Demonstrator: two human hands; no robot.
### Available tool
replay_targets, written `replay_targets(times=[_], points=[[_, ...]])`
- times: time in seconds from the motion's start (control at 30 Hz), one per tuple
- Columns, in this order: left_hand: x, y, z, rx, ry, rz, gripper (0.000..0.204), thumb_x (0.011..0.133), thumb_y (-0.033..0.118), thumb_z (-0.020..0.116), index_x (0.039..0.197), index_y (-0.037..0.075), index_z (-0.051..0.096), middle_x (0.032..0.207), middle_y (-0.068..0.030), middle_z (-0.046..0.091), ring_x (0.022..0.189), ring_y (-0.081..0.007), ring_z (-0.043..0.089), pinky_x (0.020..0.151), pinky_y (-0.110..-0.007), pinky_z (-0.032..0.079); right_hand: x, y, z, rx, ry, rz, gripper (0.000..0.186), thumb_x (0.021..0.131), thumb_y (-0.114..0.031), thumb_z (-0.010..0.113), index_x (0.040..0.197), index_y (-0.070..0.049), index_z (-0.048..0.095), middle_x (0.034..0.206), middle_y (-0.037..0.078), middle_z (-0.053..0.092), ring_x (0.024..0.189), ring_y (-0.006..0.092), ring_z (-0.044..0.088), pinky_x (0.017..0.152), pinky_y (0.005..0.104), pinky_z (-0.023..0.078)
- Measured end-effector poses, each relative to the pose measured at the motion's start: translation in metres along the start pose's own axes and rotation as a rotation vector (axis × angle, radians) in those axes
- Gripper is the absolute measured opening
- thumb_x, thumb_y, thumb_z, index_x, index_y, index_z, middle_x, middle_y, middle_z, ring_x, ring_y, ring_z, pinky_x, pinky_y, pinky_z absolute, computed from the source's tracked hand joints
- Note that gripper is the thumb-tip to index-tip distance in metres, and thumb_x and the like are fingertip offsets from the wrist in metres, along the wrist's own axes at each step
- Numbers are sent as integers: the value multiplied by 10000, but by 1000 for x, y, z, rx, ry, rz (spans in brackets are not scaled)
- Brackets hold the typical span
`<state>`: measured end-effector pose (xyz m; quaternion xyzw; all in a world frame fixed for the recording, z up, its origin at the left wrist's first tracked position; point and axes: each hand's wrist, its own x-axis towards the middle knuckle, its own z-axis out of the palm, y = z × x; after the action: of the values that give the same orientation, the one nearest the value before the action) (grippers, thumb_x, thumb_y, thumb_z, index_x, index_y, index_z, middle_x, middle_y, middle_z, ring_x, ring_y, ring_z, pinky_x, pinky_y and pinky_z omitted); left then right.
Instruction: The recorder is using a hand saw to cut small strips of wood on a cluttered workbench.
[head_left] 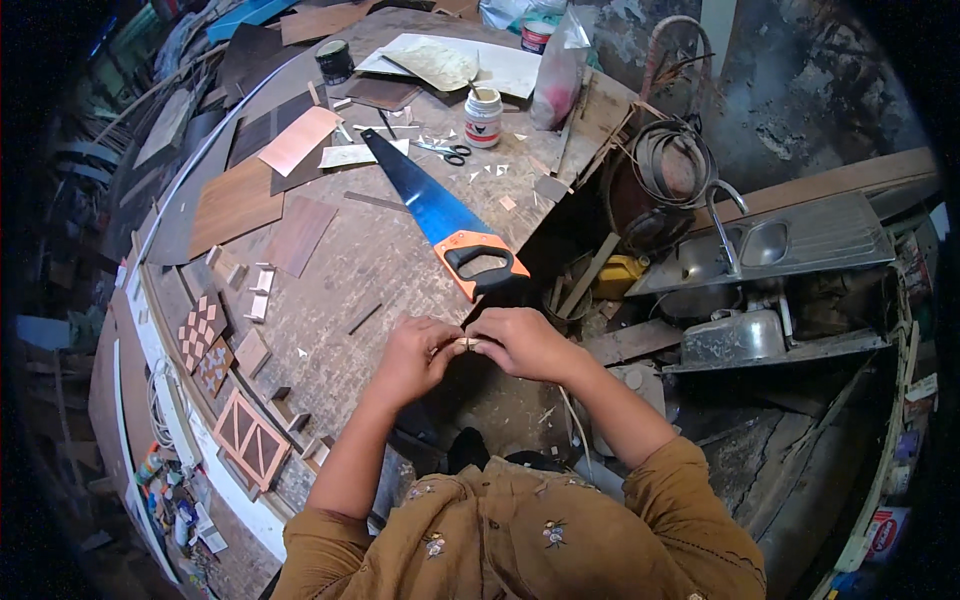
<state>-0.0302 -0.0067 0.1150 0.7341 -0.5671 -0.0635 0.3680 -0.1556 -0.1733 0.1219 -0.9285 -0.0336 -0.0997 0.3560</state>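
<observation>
My left hand and my right hand meet fingertip to fingertip at the near edge of the workbench. Between them they pinch a small pale piece, mostly covered by the fingers; its kind is too small to make out. Just beyond my hands lies a handsaw with a blue blade and an orange and black handle. A thin dark wood strip rests on the bench to the left of the saw.
Scissors, an open white jar and small offcuts lie farther back. Wood sheets and a framed wooden panel are at left. A steel sink with a tap stands at right, near a coiled hose.
</observation>
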Motion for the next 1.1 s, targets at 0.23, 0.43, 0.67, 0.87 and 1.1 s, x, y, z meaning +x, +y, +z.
replay_targets(times=[0.23,0.43,0.67,0.87,1.1], points=[[-1,12,4,-437,-231,-276,134,786,109,674,884,18,666,717,-45,643,656,-164,591,609,-297,453,-20,12,-14,450,-104,-10,196,833,-122,608,988,-4,629,844,98,627,759,180,591,693,299,463],[6,27,13,-857,-289,-415,136,827,113,662,890,-8,649,819,-2,634,775,-80,563,703,-237,448,-40,20,-21,881,-173,161,202,874,-125,608,1022,13,611,921,22,626,848,81,549,781,248,450],[8,50,43,-1121,-188,-424,152,857,129,640,958,16,634,863,-23,649,795,-105,587,721,-241,460,-72,19,-24,1180,11,236,204,883,-124,605,1055,-15,590,932,13,615,883,100,577,800,246,456],[10,81,69,-1271,-144,-440,213,875,126,616,1067,36,596,896,-25,639,800,-102,588,702,-233,466,-109,1,-35,1376,170,311,234,892,-108,591,1110,-26,562,962,32,610,882,120,594,779,235,472],[18,100,89,-1311,-183,-425,205,895,131,583,1084,51,581,863,-23,604,751,-100,568,662,-218,456,-142,7,-49,1404,314,345,239,897,-102,590,1122,-33,547,960,42,608,832,126,610,757,245,491]])
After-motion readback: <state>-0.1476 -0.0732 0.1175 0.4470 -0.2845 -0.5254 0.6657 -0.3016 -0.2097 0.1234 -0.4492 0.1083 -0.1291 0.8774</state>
